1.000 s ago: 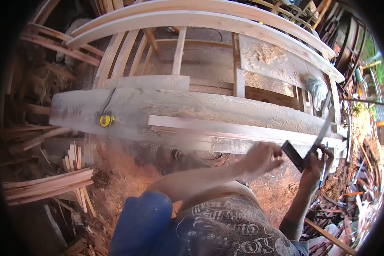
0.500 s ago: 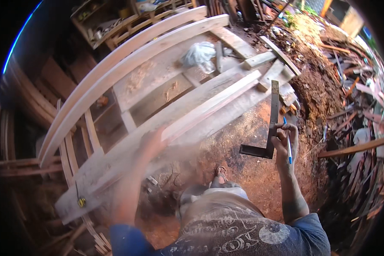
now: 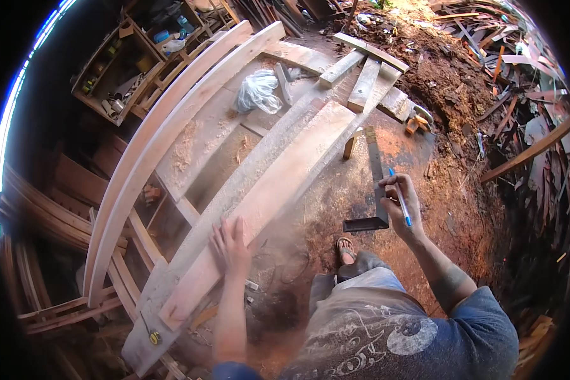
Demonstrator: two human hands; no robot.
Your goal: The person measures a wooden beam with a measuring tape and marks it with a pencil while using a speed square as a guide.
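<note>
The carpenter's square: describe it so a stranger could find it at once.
Start at the long pale plank lying across the workbench. To its right, over the reddish sawdust floor, the right hand holds the carpenter's square and a blue pen. It is the only dark L-shaped metal tool there.

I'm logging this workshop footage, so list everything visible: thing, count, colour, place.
plank: one, pale, on workbench under left hand
workbench: one, dusty wood, centre
curved beams: two, pale, left of bench
plastic bag: one, clear, bench top
tape measure: one, yellow, bench's near end
shelf: one, wooden, cluttered, upper left
scrap wood: many, brown, right ground
square: one, dark, in right hand
pen: one, blue, in right hand
left hand: flat on plank
right hand: gripping square and pen
</note>
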